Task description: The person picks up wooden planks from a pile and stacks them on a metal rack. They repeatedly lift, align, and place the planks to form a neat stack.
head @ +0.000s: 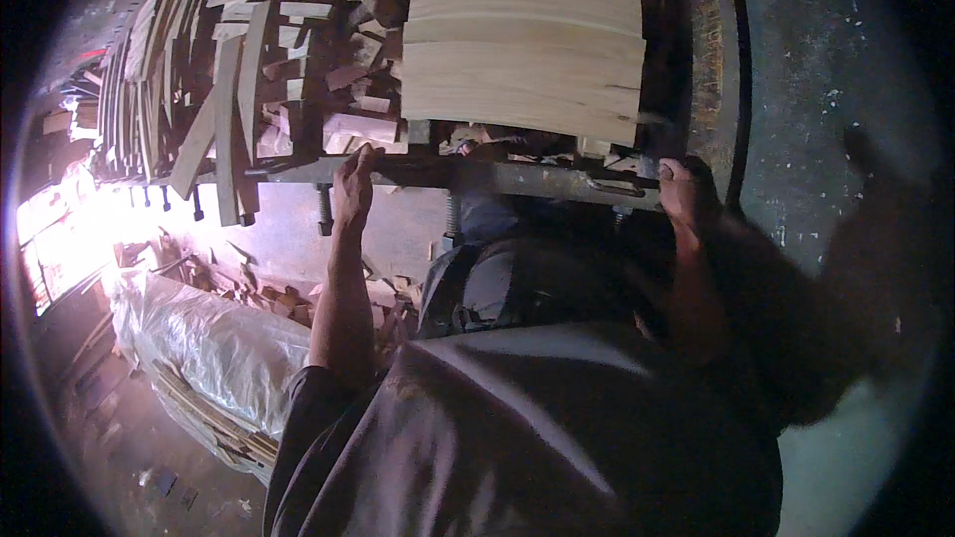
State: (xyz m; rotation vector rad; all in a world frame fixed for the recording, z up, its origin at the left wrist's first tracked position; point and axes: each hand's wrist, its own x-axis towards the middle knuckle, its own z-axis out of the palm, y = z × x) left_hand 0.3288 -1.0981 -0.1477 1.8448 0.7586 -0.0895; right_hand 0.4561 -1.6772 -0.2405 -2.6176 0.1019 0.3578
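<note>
A grey metal beam with threaded screws hanging below it runs across in front of my body, part of what looks like a clamping rack. My left hand is closed at the beam, at the left end of a dark bar lying along it. My right hand, in shadow, is closed around the end of a dark metal rod near the beam's right end. Whether bar and rod are one piece is blurred. Beyond the beam lies a panel of pale wooden boards, set edge to edge.
Wood offcuts fill the gap left of the panel. Narrow wooden strips lean over the beam farther left. Clear plastic sheeting covers a stack of strips at lower left. A grey wall-like surface borders the right.
</note>
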